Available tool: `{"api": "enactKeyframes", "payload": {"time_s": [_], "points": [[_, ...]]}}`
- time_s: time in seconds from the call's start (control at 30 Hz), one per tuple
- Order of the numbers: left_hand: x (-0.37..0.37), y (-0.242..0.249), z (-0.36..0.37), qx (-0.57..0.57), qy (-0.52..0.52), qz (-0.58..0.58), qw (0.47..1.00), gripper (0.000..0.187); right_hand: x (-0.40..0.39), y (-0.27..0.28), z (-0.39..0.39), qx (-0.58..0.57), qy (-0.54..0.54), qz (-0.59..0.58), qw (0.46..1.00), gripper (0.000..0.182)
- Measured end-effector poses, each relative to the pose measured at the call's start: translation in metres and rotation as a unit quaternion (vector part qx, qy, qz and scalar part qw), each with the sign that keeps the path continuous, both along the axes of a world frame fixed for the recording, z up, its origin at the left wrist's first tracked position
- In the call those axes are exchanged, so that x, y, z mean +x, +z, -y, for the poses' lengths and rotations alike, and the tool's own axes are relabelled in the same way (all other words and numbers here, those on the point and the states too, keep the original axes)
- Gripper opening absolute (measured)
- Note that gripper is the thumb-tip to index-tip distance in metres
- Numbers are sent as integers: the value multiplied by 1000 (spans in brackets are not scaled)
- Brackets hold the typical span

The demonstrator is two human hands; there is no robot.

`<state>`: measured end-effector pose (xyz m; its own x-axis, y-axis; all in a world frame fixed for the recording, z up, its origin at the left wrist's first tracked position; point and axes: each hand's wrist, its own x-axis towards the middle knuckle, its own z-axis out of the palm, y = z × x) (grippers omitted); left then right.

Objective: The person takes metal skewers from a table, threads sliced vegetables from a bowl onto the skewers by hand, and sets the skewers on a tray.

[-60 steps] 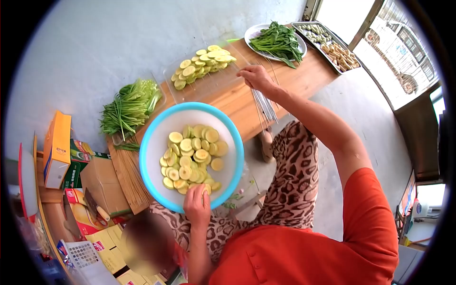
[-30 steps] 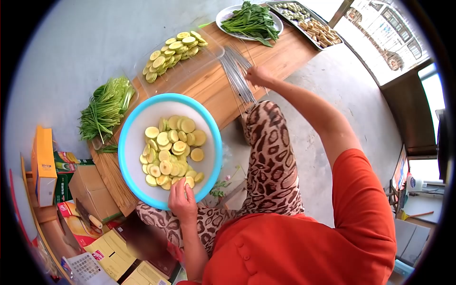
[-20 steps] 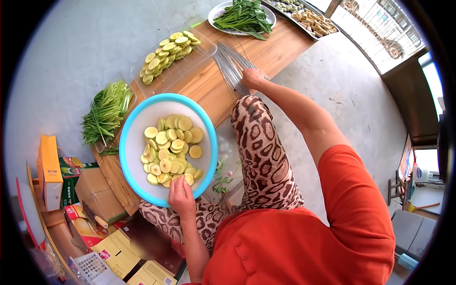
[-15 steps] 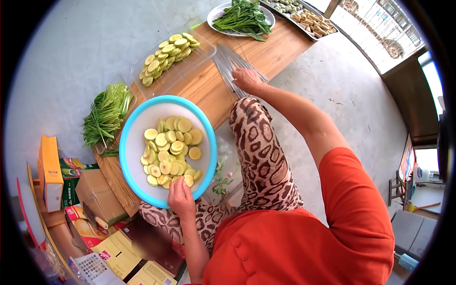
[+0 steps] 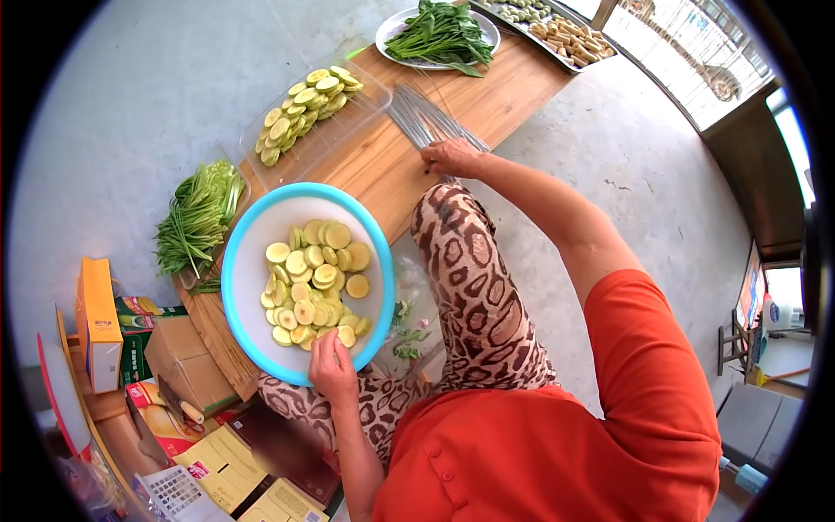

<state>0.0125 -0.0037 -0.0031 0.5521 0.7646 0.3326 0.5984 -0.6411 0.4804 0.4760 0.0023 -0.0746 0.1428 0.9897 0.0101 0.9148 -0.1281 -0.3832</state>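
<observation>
A white basin with a blue rim [image 5: 233,300] holds a heap of round, pale green squash slices [image 5: 317,278]. At its near rim is my left hand [image 5: 333,370], thumb and fingers pinched together beside the slices; what lies between the fingertips is hidden. A bundle of thin metal skewers [image 5: 416,115] lies across the wooden board. My right hand [image 5: 452,159] is at their near end, fingers curled down and closed on them. How many skewers it grips cannot be made out.
Further squash slices [image 5: 296,117] fill a clear tray left of the skewers. Cut green stems [image 5: 198,213] lie at left. Leafy greens [image 5: 439,36] sit on a white plate at the back, beside a metal tray of beige rolls [image 5: 570,42]. Boxes [image 5: 187,357] and a knife [image 5: 180,402] are lower left.
My right hand has moved down along the skewers to their near end. My left hand stays pinched at the basin's rim. The whole view has shifted slightly.
</observation>
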Motion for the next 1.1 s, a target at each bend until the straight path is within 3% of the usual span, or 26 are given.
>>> {"api": "enactKeyframes", "payload": {"time_s": [0.17, 0.23, 0.4, 0.63, 0.83, 0.9, 0.93, 1.0, 1.03, 1.1], "points": [[0, 0, 1, -1, 4, -9, 1000, 16, 11, -9, 7, 72, -64, 19, 995, 10], [0, 0, 1, -1, 10, -12, 1000, 16, 16, -6, 17, 48, -163, 11, 985, 12], [1, 1, 2, -2, 9, -8, 1000, 16, -2, 8, 29, -57, -206, 38, 976, 31], [-1, -1, 1, -2, 4, -5, 1000, 16, -6, -3, 10, -82, -259, 41, 962, 25], [-1, -1, 1, 7, 3, -2, 1000, 16, 4, -6, 13, -82, -292, -33, 952, 24], [1, 2, 2, 12, 0, 7, 1000, 16, 9, -4, 18, -82, -300, -170, 935, 22], [1, 3, 3, 9, 0, 1, 1000, 16, 12, -4, 20, -83, -300, -167, 936, 22], [0, 4, 3, 5, 0, -1, 1000, 17, 14, 1, 24, -69, -290, -364, 882, 16], [0, 4, 2, 10, -3, 1, 1000, 17, 12, 5, 28, -70, -289, -360, 884, 16], [-2, 4, 2, 16, 2, 7, 1000, 17, 3, 18, 35, -29, -305, -621, 722, 14]]}}
